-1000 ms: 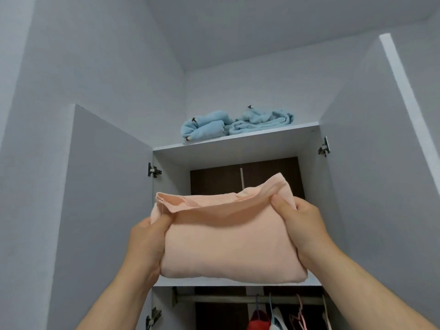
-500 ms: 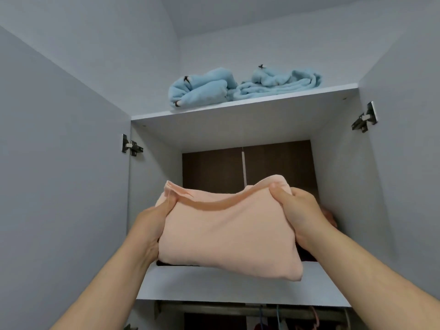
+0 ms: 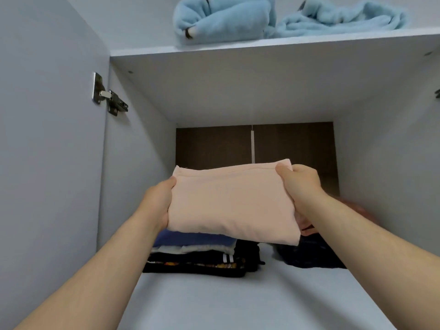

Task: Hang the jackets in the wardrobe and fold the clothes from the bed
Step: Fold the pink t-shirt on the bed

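folded pink garment (image 3: 232,202), between gripping left hand (image 3: 158,201), right hand (image 3: 300,184)

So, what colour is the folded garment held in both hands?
The folded garment is plain pale peach-pink; the head view shows it best.

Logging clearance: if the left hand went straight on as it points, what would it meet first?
The left hand would likely clear the folded stack and meet the dark back panel; depth is unclear.

Folded garment (image 3: 232,203) above clothes stack (image 3: 195,257) on shelf (image 3: 238,303)
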The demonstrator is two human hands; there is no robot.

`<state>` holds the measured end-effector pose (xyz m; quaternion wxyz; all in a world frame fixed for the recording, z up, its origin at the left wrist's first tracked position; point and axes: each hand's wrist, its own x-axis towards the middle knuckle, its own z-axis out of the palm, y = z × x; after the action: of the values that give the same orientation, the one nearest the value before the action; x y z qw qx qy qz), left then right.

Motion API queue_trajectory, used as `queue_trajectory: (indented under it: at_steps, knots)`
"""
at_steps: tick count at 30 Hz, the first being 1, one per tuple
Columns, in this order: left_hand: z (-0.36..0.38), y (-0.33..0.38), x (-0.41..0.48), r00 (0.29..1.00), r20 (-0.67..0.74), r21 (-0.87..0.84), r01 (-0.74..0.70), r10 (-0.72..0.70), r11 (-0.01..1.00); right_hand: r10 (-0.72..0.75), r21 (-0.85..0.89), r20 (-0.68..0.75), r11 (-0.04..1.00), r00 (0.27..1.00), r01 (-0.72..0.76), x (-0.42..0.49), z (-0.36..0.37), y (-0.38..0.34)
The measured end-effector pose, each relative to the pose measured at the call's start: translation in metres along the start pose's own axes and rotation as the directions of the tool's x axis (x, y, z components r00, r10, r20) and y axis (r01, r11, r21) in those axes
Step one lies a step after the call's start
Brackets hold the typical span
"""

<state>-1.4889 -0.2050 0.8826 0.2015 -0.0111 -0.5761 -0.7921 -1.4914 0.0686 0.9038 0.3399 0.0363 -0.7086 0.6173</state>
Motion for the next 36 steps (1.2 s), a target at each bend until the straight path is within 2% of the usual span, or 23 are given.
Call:
queue_trajectory:
  at_steps: [2,8,11,17,22,27,28,29,30,31,33,34,35,36]
  knots:
    - [0.0,-0.005,0.018,0.998,0.01,0.006,0.054,-0.054,0.999,0.041,-0.007,0.011,0.999,0.999,-0.041,0.02,0.014,0.007]
    - [0.005,-0.005,0.069,0.995,-0.032,0.063,0.099,-0.097,0.993,0.176,0.043,0.084,0.983,0.981,-0.18,0.07,0.055,0.02]
    - [0.008,-0.006,0.095,0.994,-0.079,0.145,0.09,-0.079,0.985,0.18,0.058,0.109,0.981,0.978,-0.187,0.093,0.072,0.034]
    - [0.005,-0.023,0.134,0.982,-0.18,0.293,0.11,-0.058,0.95,0.179,-0.033,0.23,0.984,0.956,-0.176,0.127,0.103,0.071]
    - [-0.014,-0.059,0.176,0.961,-0.265,0.475,0.199,-0.076,0.857,0.255,-0.132,0.399,0.966,0.881,-0.22,0.145,0.134,0.125]
    - [-0.019,-0.078,0.213,0.952,-0.304,0.639,0.196,0.011,0.744,0.269,-0.088,0.427,0.963,0.864,-0.257,0.161,0.167,0.156]
    - [-0.016,-0.079,0.217,0.954,-0.296,0.698,0.176,0.055,0.694,0.268,-0.078,0.411,0.963,0.871,-0.259,0.164,0.173,0.16]
    - [-0.015,-0.08,0.223,0.959,-0.264,0.792,0.155,0.102,0.591,0.268,-0.081,0.393,0.963,0.88,-0.257,0.168,0.177,0.163]
    - [-0.016,-0.082,0.23,0.966,-0.213,0.906,0.138,0.148,0.399,0.266,-0.106,0.38,0.964,0.886,-0.244,0.173,0.182,0.17]
    - [-0.017,-0.087,0.236,0.966,-0.143,0.983,0.114,0.214,0.141,0.267,-0.181,0.379,0.96,0.886,-0.212,0.175,0.187,0.179]
    - [-0.016,-0.106,0.239,0.958,0.01,0.948,0.082,0.286,-0.307,0.279,-0.47,0.449,0.882,0.849,-0.042,0.17,0.194,0.191]
    - [-0.014,-0.116,0.241,0.946,0.097,0.893,0.054,0.308,-0.447,0.284,-0.621,0.493,0.777,0.822,0.104,0.168,0.197,0.194]
    - [-0.009,-0.123,0.242,0.929,0.194,0.849,0.001,0.315,-0.528,0.244,-0.708,0.53,0.655,0.812,0.264,0.166,0.2,0.195]
    - [-0.003,-0.125,0.243,0.917,0.27,0.847,-0.081,0.295,-0.526,0.141,-0.715,0.566,0.575,0.812,0.398,0.165,0.204,0.192]
